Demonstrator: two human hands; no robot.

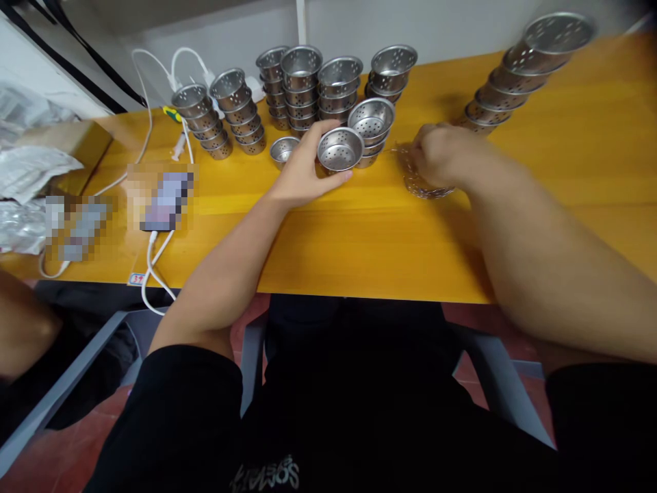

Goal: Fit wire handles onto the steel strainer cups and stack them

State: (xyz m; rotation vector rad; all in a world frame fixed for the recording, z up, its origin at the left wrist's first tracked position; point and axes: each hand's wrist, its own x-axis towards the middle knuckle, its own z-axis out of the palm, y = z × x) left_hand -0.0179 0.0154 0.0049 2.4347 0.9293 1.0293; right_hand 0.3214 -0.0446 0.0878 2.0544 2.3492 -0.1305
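My left hand (302,171) grips a small perforated steel cup (339,148) that rests on the yellow wooden table (359,233), thumb under its near rim. My right hand (444,157) lies blurred to the right of it, fingers closed over a low stack of thin perforated metal discs (423,186). Another cup stack (372,127) stands just behind the held cup. A single loose cup (284,149) sits left of my left hand.
Several stacks of the same steel cups (302,85) line the back of the table, and a leaning stack (518,72) rises at the far right. White cables (154,253), a syringe (179,145) and crumpled plastic bags (31,171) lie at the left. A grey chair frame (76,370) stands below.
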